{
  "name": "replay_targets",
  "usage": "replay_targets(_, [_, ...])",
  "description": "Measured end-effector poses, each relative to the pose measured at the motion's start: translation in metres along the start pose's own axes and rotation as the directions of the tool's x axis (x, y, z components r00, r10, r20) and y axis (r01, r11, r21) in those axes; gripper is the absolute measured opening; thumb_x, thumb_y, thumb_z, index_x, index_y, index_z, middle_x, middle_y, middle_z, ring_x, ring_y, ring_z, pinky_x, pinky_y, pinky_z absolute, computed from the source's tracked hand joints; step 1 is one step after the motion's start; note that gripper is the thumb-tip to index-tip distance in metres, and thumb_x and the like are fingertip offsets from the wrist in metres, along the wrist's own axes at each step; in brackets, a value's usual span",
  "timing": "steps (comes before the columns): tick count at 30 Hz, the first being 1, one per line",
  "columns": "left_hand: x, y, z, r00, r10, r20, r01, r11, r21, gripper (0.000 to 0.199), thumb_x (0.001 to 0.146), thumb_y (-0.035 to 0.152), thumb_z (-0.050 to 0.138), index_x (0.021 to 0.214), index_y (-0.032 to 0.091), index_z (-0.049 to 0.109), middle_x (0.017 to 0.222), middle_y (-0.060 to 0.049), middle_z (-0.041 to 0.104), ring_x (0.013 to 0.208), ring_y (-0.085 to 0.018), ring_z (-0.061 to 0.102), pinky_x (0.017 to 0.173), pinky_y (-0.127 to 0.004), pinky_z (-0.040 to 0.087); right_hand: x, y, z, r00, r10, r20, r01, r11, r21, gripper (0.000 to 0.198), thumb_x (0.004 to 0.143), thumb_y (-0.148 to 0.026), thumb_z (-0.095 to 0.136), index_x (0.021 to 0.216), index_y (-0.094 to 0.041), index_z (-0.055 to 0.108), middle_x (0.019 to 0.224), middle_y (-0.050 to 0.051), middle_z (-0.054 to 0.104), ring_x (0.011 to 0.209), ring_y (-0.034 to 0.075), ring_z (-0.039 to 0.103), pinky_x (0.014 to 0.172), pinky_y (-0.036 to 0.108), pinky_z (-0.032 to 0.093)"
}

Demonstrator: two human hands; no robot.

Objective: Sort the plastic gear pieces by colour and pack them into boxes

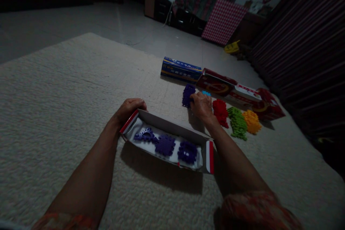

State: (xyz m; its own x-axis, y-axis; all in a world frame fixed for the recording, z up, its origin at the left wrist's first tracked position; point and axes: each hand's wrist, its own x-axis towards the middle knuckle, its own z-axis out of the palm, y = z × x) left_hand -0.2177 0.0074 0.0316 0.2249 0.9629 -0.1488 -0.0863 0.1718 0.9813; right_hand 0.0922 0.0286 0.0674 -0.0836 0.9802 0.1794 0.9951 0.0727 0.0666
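Note:
An open long cardboard box (pixel 172 126) with red-edged ends and a white lining lies in front of me. Inside it, purple notched building pieces (pixel 165 145) rest in a row, one with an arched cut-out. My left hand (pixel 132 107) is closed around the box's far left corner. Beyond the box, my right hand (pixel 201 106) has its fingers curled on the right edge of a stack of purple building pieces (pixel 188 95); the fingertips are partly hidden. Light blue pieces (pixel 206 93) show just behind that hand.
Red pieces (pixel 220 112), green pieces (pixel 237 123) and orange pieces (pixel 252 121) lie in piles to the right. A blue carton (pixel 180 70) and a dark red carton (pixel 229 88) stand behind them on the cream mat (pixel 75 79). A striped curtain (pixel 304 43) hangs at right.

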Motion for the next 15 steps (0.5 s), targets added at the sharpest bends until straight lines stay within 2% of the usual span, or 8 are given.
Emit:
replay_targets(9, [-0.001,0.002,0.0,1.0,0.012,0.002,-0.012,1.0,0.017,0.03,0.078,0.045,0.067,0.064,0.018,0.068,0.064,-0.006,0.068,0.055,-0.016,0.06,0.056,-0.029,0.048,-0.002,0.01,-0.004,0.999,-0.007,0.031,0.005,0.996,0.091,0.029,0.087,-0.013,0.056,0.105,-0.017,0.078,0.111,0.014,0.075,0.097,0.027,0.064,0.082,0.036,0.042])
replay_targets(12, [0.0,0.001,0.0,0.999,0.035,-0.005,-0.035,0.999,0.034,0.03,0.077,0.044,0.067,0.064,0.017,0.068,0.064,-0.006,0.068,0.055,-0.015,0.06,0.056,-0.028,0.047,-0.005,0.016,-0.007,0.998,-0.019,0.065,0.003,0.972,0.236,0.026,0.086,-0.014,0.059,0.103,-0.018,0.078,0.101,0.009,0.078,0.089,0.023,0.067,0.077,0.031,0.045])
replay_targets(15, [0.002,0.0,-0.001,1.0,0.023,0.004,-0.023,0.999,0.034,0.03,0.077,0.044,0.067,0.064,0.017,0.068,0.063,-0.005,0.068,0.054,-0.015,0.06,0.055,-0.028,0.048,-0.008,0.019,-0.01,0.986,-0.096,0.14,0.019,0.883,0.469,0.022,0.085,-0.018,0.061,0.099,-0.016,0.078,0.092,0.005,0.078,0.08,0.019,0.067,0.072,0.027,0.047])
